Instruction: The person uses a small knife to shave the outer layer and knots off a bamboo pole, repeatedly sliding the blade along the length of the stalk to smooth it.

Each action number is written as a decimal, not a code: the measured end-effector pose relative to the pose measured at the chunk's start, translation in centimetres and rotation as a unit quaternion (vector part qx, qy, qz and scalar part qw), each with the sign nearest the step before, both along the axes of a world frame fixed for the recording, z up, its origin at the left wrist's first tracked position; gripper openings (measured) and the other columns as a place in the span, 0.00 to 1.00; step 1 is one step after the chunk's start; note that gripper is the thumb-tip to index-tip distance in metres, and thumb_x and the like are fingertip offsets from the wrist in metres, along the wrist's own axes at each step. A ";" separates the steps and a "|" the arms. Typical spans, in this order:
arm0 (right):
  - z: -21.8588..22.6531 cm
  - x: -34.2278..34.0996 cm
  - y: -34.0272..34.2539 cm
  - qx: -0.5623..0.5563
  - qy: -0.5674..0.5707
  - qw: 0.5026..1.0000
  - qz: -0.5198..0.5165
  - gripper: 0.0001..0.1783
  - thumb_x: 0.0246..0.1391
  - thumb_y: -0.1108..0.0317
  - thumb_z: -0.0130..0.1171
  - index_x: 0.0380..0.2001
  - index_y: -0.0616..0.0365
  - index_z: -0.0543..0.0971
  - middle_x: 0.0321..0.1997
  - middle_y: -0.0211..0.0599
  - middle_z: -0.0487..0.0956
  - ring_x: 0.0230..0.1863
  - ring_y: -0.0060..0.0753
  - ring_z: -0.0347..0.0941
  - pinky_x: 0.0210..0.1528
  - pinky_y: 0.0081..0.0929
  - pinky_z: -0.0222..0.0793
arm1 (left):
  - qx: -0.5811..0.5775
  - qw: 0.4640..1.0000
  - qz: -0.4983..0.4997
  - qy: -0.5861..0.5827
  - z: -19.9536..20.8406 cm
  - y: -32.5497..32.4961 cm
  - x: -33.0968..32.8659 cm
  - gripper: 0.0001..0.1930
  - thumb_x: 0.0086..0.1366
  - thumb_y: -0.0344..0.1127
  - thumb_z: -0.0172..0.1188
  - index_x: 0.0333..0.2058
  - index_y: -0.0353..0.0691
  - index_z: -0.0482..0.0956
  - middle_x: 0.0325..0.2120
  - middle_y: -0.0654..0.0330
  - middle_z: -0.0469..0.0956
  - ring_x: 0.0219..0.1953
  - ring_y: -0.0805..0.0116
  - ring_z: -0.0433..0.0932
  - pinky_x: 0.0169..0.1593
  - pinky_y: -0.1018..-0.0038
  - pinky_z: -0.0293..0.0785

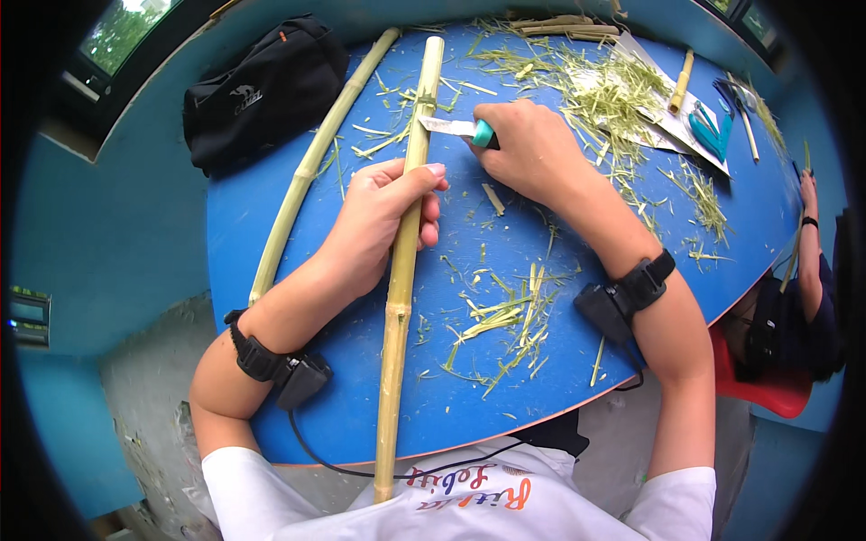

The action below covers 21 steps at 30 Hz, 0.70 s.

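A long bamboo pole [397, 311] runs from my shirt front up over the blue table. My left hand [390, 216] is closed around its upper part, the thumb lying across the top. In my right hand [528, 149] is a knife [451, 127] with a teal and black handle. Its blade rests against the pole's right side, just below a node near the far end. The fingers of my right hand are wrapped round the handle and partly hidden. Thin green bamboo shavings [505, 316] lie on the table right of the pole.
A second bamboo pole [316, 153] lies to the left, beside a black bag [262, 95]. More shavings [613, 95] are heaped on white paper at the far right, near a teal tool [711, 131]. Another person [803, 298] sits at the right edge.
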State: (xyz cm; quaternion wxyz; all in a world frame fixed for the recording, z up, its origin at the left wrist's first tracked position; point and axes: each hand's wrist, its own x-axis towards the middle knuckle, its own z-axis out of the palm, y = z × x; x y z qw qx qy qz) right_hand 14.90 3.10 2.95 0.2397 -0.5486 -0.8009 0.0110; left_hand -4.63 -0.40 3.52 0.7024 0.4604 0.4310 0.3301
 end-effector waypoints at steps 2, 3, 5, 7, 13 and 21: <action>0.1 -0.6 -0.4 0.005 -0.003 1.000 0.005 0.08 0.42 0.67 0.57 0.27 0.59 0.79 0.26 0.50 0.79 0.31 0.55 0.77 0.36 0.47 0.73 | 0.012 1.000 -0.004 -0.008 -0.3 -0.2 0.1 0.09 0.66 0.36 0.56 0.33 0.42 0.66 0.17 0.66 0.69 0.14 0.80 0.67 0.17 0.85 0.63; 0.3 -0.9 -0.5 -0.018 0.005 1.000 -0.001 0.08 0.42 0.68 0.57 0.26 0.59 0.79 0.26 0.50 0.79 0.31 0.55 0.77 0.36 0.47 0.73 | 0.024 0.999 -0.012 -0.019 -0.3 -0.4 0.2 0.09 0.65 0.35 0.58 0.33 0.43 0.65 0.17 0.66 0.70 0.14 0.80 0.68 0.17 0.86 0.62; 0.3 -1.2 -0.7 -0.046 0.011 0.999 -0.011 0.08 0.42 0.68 0.57 0.26 0.60 0.79 0.26 0.51 0.79 0.31 0.55 0.77 0.36 0.47 0.73 | 0.002 1.000 -0.009 -0.026 0.0 -1.0 0.6 0.11 0.65 0.34 0.58 0.33 0.44 0.62 0.17 0.66 0.69 0.14 0.80 0.66 0.17 0.86 0.62; 0.5 -1.5 -0.7 -0.026 -0.011 1.000 -0.004 0.08 0.42 0.68 0.57 0.25 0.60 0.80 0.26 0.52 0.79 0.31 0.56 0.78 0.37 0.46 0.74 | -0.028 0.998 0.039 -0.034 0.0 -1.5 1.0 0.11 0.66 0.35 0.57 0.33 0.45 0.62 0.16 0.69 0.64 0.12 0.83 0.61 0.15 0.86 0.57; 0.4 -2.5 -1.4 -0.040 -0.015 0.999 -0.012 0.08 0.43 0.68 0.57 0.25 0.61 0.80 0.27 0.55 0.79 0.32 0.57 0.78 0.37 0.47 0.74 | -0.108 0.988 -0.005 -0.111 0.6 -1.3 0.2 0.11 0.69 0.38 0.53 0.30 0.48 0.60 0.14 0.73 0.57 0.11 0.86 0.57 0.12 0.86 0.50; 0.6 -2.8 0.6 -0.016 -0.057 0.997 -0.050 0.09 0.41 0.70 0.56 0.25 0.63 0.82 0.29 0.55 0.80 0.33 0.55 0.80 0.38 0.44 0.76 | -0.009 0.998 0.061 0.023 0.2 -2.0 1.8 0.11 0.69 0.37 0.52 0.28 0.48 0.60 0.14 0.75 0.57 0.11 0.86 0.56 0.13 0.86 0.50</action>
